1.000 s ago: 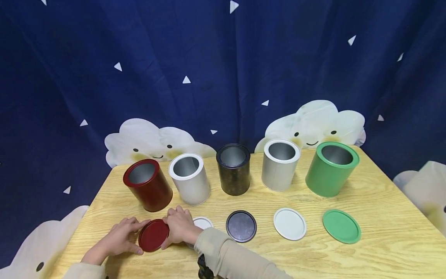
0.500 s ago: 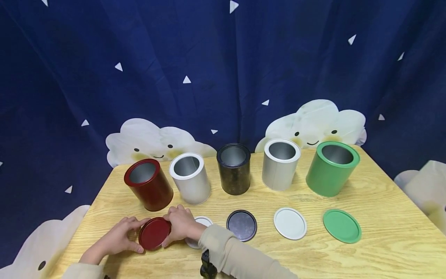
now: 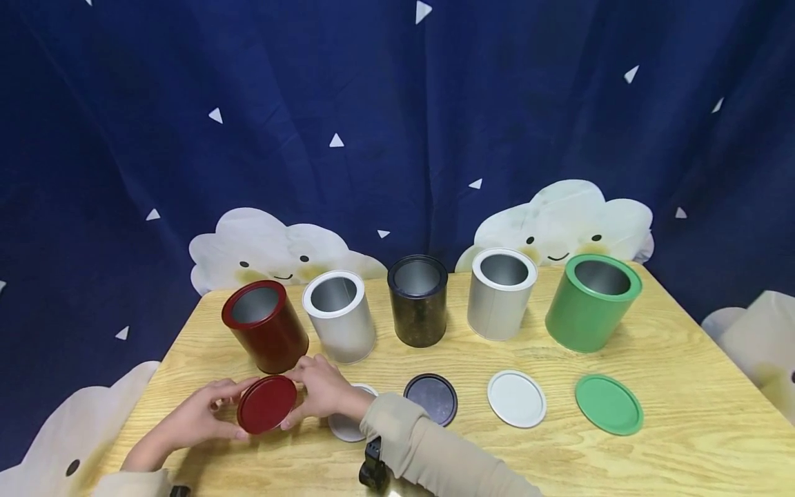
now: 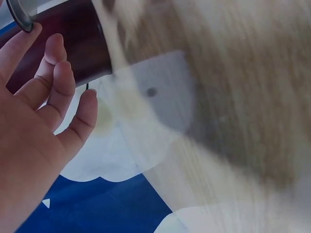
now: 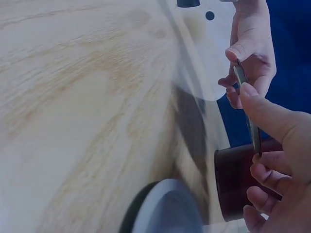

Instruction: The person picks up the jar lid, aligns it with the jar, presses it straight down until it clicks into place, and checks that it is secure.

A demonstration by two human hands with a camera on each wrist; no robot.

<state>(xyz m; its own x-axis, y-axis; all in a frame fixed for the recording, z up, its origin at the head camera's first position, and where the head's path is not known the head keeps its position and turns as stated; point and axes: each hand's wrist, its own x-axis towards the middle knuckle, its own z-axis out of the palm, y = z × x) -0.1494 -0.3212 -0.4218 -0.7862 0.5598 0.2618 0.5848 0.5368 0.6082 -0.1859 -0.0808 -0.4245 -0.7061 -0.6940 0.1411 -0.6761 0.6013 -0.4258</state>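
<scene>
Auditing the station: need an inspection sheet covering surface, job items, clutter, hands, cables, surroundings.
Surface: wood-grain table bearing a row of open cans: red can, two white cans, black can, green can. Black lid, green lid and two white lids lie in front, one white partly hidden by the right arm.
Job items: red lid, held above the table.
Clutter: nothing seen.
Hands: left hand and right hand pinch opposite edges of the red lid.
Cables: nothing seen.
Surroundings: blue curtain with white clouds and triangles.
</scene>
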